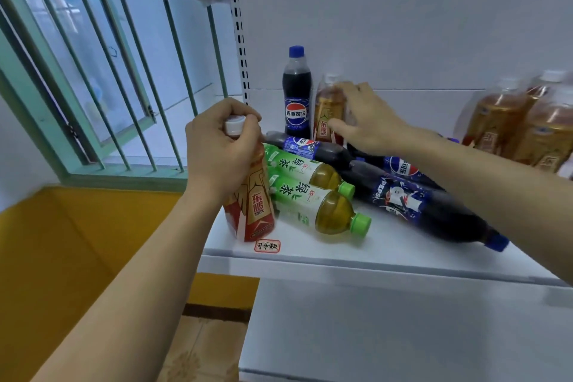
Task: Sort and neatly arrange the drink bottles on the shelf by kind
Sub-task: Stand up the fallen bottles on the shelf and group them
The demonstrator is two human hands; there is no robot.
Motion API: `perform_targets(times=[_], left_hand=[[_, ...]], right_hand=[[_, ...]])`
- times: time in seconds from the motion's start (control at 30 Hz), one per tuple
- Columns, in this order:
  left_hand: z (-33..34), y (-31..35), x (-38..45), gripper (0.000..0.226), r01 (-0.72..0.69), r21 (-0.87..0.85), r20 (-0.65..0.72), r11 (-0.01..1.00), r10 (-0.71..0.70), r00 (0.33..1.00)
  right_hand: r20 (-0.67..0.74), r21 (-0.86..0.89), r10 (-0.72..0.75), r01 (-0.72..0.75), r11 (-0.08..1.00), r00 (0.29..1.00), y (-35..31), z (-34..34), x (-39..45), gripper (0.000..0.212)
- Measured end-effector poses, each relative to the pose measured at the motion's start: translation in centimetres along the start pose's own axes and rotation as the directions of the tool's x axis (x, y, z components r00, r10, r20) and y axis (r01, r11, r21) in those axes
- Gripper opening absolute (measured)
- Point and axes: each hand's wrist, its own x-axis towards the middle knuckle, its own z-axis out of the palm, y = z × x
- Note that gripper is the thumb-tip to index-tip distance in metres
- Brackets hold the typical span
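My left hand (pixel 221 149) grips the neck of a red-and-gold energy drink bottle (pixel 252 211), which stands upright at the front left corner of the white shelf (pixel 387 254). My right hand (pixel 366 119) wraps around a second red-and-gold energy drink bottle (pixel 328 102), upright at the back. Beside that one stands a cola bottle (pixel 296 93) with a blue cap. Two green tea bottles (pixel 313 192) lie on their sides in the middle. Several cola bottles (pixel 412 201) lie on their sides under my right forearm.
More red-and-gold energy drink bottles (pixel 521 121) stand grouped at the shelf's right end. A red-bordered label sticker (pixel 267 246) sits on the shelf's front edge. A slotted shelf upright (pixel 240 34) and a barred green window (pixel 93 77) stand to the left. A lower shelf (pixel 403 335) lies below.
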Motion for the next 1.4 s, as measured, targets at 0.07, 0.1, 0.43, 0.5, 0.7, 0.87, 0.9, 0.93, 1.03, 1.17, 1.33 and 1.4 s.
perform_targets(times=[0.07, 0.1, 0.43, 0.5, 0.7, 0.87, 0.9, 0.93, 1.03, 1.17, 1.33, 1.4], left_hand=[[0.2, -0.4, -0.4, 0.015, 0.008, -0.054, -0.023, 0.998, -0.010, 1.000], [0.3, -0.6, -0.8, 0.019, 0.014, -0.083, -0.032, 0.996, -0.016, 0.999], [-0.7, -3.6, -7.0, 0.060, 0.232, -0.124, 0.127, 0.965, -0.217, 0.968], [-1.4, -4.4, -8.2, 0.070, 0.283, 0.001, 0.236, 0.959, -0.275, 0.932], [-1.5, -5.0, -9.1, 0.081, 0.325, 0.039, 0.285, 0.945, -0.322, 0.903], [-1.8, -4.7, -9.2, 0.078, 0.344, 0.007, 0.273, 0.939, -0.333, 0.903], [-1.8, -4.7, -9.2, 0.080, 0.342, 0.008, 0.269, 0.940, -0.331, 0.904], [-1.8, -4.7, -9.3, 0.080, 0.340, 0.008, 0.271, 0.940, -0.330, 0.904], [-1.8, -4.6, -9.2, 0.072, 0.339, 0.012, 0.285, 0.941, -0.328, 0.901], [-1.7, -4.9, -9.2, 0.070, 0.345, 0.033, 0.279, 0.938, -0.340, 0.898], [-1.5, -5.1, -9.3, 0.070, 0.327, 0.055, 0.274, 0.943, -0.329, 0.904], [-1.5, -5.1, -9.2, 0.068, 0.333, 0.049, 0.267, 0.942, -0.333, 0.904]], right_hand=[[0.062, 0.019, -0.118, 0.117, 0.993, 0.991, -1.2, -0.5, -3.5, 0.039], [0.110, 0.032, -0.145, 0.142, 0.989, 0.983, -1.9, -0.7, -5.2, 0.035], [0.463, -0.116, -0.123, 0.198, 0.973, 0.878, -3.3, -0.6, -13.1, 0.045], [0.426, -0.011, -0.141, 0.161, 0.987, 0.894, -3.7, -1.4, -12.5, 0.037], [0.080, 0.157, -0.216, 0.202, 0.967, 0.973, -6.6, -4.4, -6.9, 0.019], [0.085, 0.169, -0.188, 0.172, 0.970, 0.978, -9.7, -2.9, 0.9, 0.019], [0.103, 0.191, -0.181, 0.159, 0.969, 0.978, -10.3, -2.4, 2.2, 0.020], [0.121, 0.212, -0.169, 0.141, 0.967, 0.978, -11.0, -1.8, 3.3, 0.023], [0.156, 0.243, -0.135, 0.095, 0.965, 0.978, -12.0, -0.4, 5.2, 0.030], [0.140, 0.315, -0.119, 0.070, 0.946, 0.983, -11.8, 0.0, 5.4, 0.035], [0.144, 0.378, -0.062, 0.003, 0.926, 0.988, -8.7, -1.3, 2.6, 0.040], [0.112, 0.224, -0.097, 0.070, 0.972, 0.989, -6.7, -1.5, 0.4, 0.029]])
